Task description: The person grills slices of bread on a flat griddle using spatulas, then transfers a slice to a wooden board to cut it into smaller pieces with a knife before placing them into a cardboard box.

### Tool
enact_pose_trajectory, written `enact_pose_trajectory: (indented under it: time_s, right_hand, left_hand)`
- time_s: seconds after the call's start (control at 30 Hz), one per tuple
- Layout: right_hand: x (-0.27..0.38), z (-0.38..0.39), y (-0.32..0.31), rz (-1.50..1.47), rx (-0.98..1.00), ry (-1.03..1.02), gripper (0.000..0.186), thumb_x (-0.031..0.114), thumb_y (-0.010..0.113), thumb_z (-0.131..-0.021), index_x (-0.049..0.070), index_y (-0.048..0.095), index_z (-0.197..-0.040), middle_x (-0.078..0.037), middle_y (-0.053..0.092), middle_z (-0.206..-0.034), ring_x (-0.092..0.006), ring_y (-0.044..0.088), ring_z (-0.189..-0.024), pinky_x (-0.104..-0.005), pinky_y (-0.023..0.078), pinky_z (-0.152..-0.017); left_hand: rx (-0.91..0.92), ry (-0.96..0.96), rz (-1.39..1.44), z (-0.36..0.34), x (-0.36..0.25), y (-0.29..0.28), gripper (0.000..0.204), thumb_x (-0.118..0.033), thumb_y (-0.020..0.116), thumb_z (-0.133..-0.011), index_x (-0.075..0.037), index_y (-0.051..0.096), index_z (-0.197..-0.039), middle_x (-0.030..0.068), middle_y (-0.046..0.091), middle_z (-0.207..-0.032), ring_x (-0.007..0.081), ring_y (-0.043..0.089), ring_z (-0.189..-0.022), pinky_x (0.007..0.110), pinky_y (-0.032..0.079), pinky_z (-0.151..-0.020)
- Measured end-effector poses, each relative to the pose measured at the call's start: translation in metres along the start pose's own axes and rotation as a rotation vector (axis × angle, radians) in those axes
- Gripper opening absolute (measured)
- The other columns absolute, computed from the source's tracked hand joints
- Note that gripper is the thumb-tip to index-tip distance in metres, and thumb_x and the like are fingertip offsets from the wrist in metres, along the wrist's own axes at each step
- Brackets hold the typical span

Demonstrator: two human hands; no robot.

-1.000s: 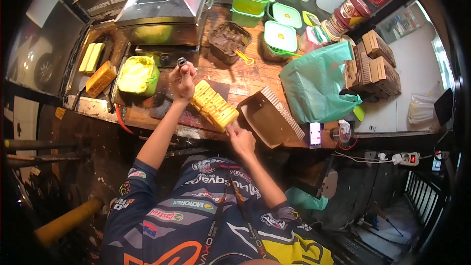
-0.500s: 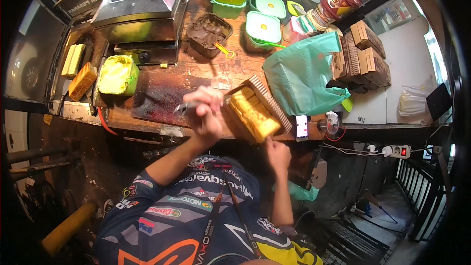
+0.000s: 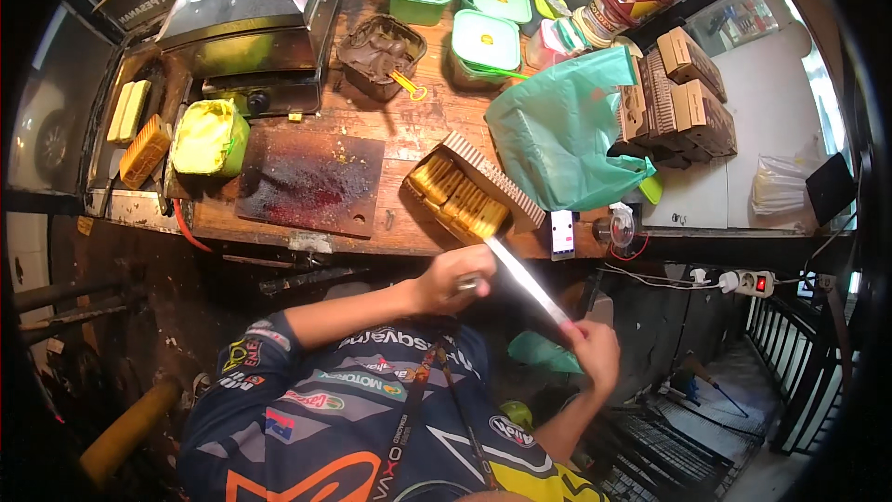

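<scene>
My left hand point(image 3: 452, 281) is closed just in front of the counter edge. A small greyish end shows at its fingers, but the thing itself is mostly hidden. Off to the right, my right hand point(image 3: 595, 353) pinches the lower end of a long, shiny pale strip point(image 3: 530, 281). That strip slants up toward the near corner of an open cardboard box point(image 3: 497, 177), and glare hides whether it is metal or film. Inside the box lies golden toasted bread point(image 3: 455, 200), divided by cuts into narrow pieces.
A green plastic bag point(image 3: 562, 135) stands right of the box, near a phone point(image 3: 563, 234). Behind are a tub of chocolate spread point(image 3: 381, 56) and lidded containers point(image 3: 488, 42). At left lie a dark board point(image 3: 311, 181), a tub of yellow spread point(image 3: 210, 138) and bread blocks point(image 3: 144, 151).
My left hand has come down from above the board to the counter edge. My right hand has moved right and down from the box, with the pale strip now in it. Cuts show in the bread.
</scene>
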State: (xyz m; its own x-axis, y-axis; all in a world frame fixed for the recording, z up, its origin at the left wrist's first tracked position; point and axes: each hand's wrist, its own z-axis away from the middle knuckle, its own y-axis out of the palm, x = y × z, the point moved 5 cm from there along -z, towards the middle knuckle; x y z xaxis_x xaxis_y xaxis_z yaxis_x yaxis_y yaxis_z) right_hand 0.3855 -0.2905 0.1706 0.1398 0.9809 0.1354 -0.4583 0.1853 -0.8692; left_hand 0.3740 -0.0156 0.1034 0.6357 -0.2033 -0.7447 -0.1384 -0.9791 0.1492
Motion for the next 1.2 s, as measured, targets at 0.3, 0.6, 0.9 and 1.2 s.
enact_pose_trajectory:
  time_s: [0.3,0.6,0.9,1.2]
  right_hand:
    - [0.057,-0.041,0.045,-0.329,0.207,-0.291,0.037,0.041,0.061,-0.084,0.006,0.071,-0.086,-0.018,0.062,-0.065,-0.0335,0.061,-0.061,-0.0390,0.045,-0.056]
    - [0.237,-0.080,0.137,-0.541,-0.038,-1.052,0.028,0.024,0.059,-0.086,0.000,0.063,-0.101,-0.023,0.064,-0.089,-0.0377,0.062,-0.085,-0.0437,0.048,-0.074]
    - [0.062,-0.138,0.065,-0.178,0.028,-0.314,0.048,0.031,0.066,-0.083,-0.001,0.054,-0.118,-0.023,0.065,-0.096,-0.0368,0.064,-0.090,-0.0419,0.049,-0.080]
    - [0.098,-0.116,0.109,-0.193,-0.346,-1.171,0.061,-0.014,0.051,-0.068,0.018,0.058,-0.120,-0.022,0.045,-0.134,-0.0473,0.043,-0.121,-0.0503,0.041,-0.098]
  left_hand:
    - [-1.183,-0.137,0.081,0.050,-0.038,-0.185,0.029,-0.036,0.042,-0.099,-0.010,0.039,-0.088,-0.0016,0.033,-0.071,0.0100,0.033,-0.065,0.029,0.035,-0.064]
    - [-1.275,-0.029,-0.145,0.064,-0.060,-0.211,0.027,-0.030,0.041,-0.101,-0.009,0.040,-0.083,-0.0013,0.033,-0.069,0.0087,0.031,-0.061,0.026,0.032,-0.058]
    - [-1.181,-0.066,-0.299,0.063,-0.077,-0.183,0.031,-0.031,0.040,-0.101,-0.009,0.040,-0.079,-0.0025,0.033,-0.067,0.0074,0.031,-0.058,0.024,0.032,-0.056]
    - [-1.212,-0.167,-0.269,0.077,-0.072,-0.168,0.029,-0.033,0.040,-0.101,-0.009,0.040,-0.085,-0.0016,0.034,-0.068,0.0081,0.032,-0.058,0.025,0.034,-0.058]
